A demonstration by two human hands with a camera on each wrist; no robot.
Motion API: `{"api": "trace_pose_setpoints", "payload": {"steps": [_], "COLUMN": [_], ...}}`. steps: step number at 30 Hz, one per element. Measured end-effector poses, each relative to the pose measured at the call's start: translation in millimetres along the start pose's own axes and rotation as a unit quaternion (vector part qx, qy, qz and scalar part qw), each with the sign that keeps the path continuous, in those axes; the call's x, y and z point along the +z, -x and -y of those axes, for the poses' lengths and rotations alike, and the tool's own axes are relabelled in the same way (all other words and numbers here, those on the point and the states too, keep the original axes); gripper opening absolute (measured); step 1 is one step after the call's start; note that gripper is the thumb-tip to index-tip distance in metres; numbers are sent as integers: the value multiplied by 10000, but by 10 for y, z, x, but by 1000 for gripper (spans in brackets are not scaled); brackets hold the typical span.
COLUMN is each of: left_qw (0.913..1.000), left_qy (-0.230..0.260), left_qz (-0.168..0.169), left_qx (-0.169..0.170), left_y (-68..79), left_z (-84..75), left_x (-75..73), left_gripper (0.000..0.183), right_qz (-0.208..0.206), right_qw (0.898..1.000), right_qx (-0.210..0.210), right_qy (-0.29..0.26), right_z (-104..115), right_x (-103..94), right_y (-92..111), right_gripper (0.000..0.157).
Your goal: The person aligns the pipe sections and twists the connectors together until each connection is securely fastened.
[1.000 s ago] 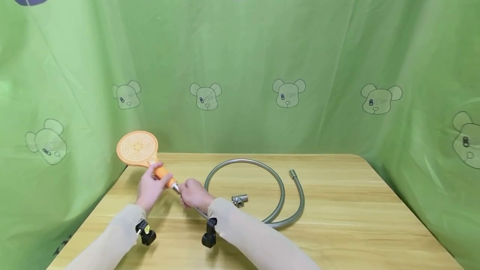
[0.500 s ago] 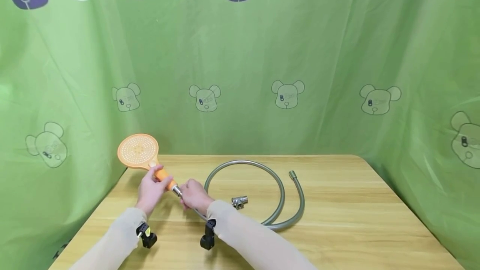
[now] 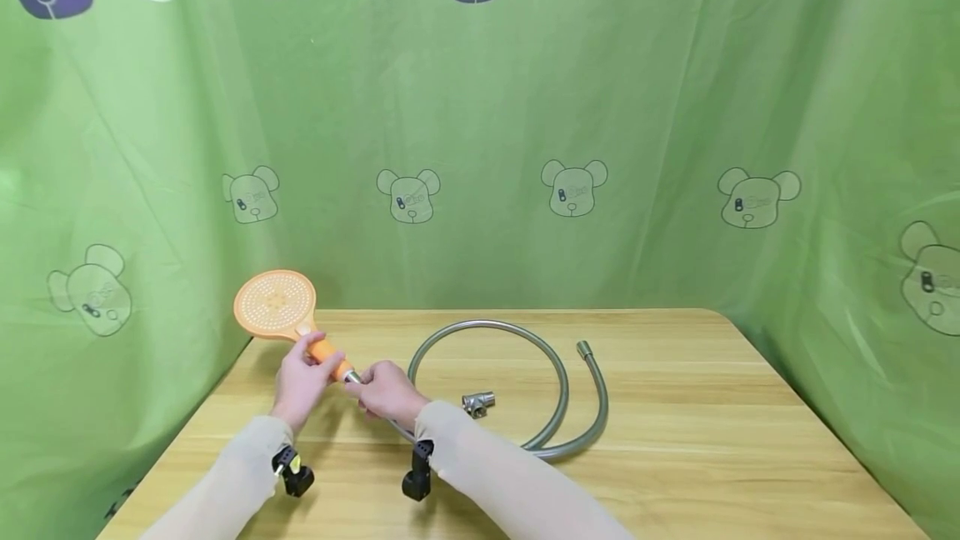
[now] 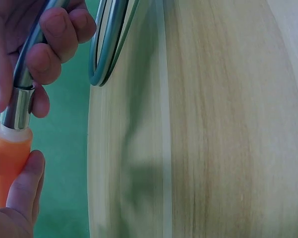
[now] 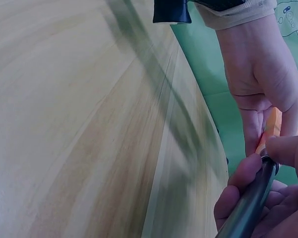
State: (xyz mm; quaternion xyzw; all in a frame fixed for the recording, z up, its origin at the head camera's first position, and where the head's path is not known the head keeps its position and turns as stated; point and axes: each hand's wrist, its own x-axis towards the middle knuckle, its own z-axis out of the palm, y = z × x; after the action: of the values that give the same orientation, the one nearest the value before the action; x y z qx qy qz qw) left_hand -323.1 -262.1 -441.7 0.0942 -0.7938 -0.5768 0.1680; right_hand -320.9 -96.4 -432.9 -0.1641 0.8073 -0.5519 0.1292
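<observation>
An orange shower head (image 3: 275, 304) with a pale, dotted face is held above the left side of the table. My left hand (image 3: 300, 379) grips its orange handle (image 4: 11, 158), thumb along the side. My right hand (image 3: 387, 392) pinches the metal end fitting (image 4: 18, 110) of a grey shower hose (image 3: 564, 382) at the bottom of that handle. In the left wrist view the fitting sits against the white collar (image 4: 12, 133) of the handle. The hose runs on beneath my right forearm, partly hidden by it.
The hose lies in a loop on the wooden table (image 3: 697, 423), its free end fitting (image 3: 585, 348) pointing away from me. A small chrome valve (image 3: 478, 403) lies inside the loop. Green printed curtain (image 3: 480, 257) stands behind the table and on both sides.
My right fingers have shifted on the hose fitting, closer to the handle's end and now covering more of the fitting. The left hand keeps its grip; the shower head dips slightly.
</observation>
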Motion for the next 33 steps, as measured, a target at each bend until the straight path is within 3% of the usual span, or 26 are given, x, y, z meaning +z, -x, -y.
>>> {"api": "trace_pose_setpoints", "payload": {"steps": [10, 16, 26, 33], "left_qw": [10000, 10000, 10000, 9999], "left_qy": [-30, -15, 63, -83], "left_qz": [4, -22, -45, -38], "left_qx": [-36, -61, 5, 99], "left_y": [26, 36, 14, 19], "left_z": [7, 5, 26, -14], "left_x": [-22, -29, -15, 2], "left_gripper": [58, 57, 56, 57], "right_qz": [192, 171, 177, 34], "right_qw": [9997, 9998, 9995, 9988], "right_qx": [-54, -7, 27, 110], "right_qy": [132, -63, -260, -486], "right_z": [-2, -6, 1, 1], "right_x": [14, 47, 43, 40], "right_y": [-13, -20, -15, -18], "right_gripper": [29, 19, 30, 18]}}
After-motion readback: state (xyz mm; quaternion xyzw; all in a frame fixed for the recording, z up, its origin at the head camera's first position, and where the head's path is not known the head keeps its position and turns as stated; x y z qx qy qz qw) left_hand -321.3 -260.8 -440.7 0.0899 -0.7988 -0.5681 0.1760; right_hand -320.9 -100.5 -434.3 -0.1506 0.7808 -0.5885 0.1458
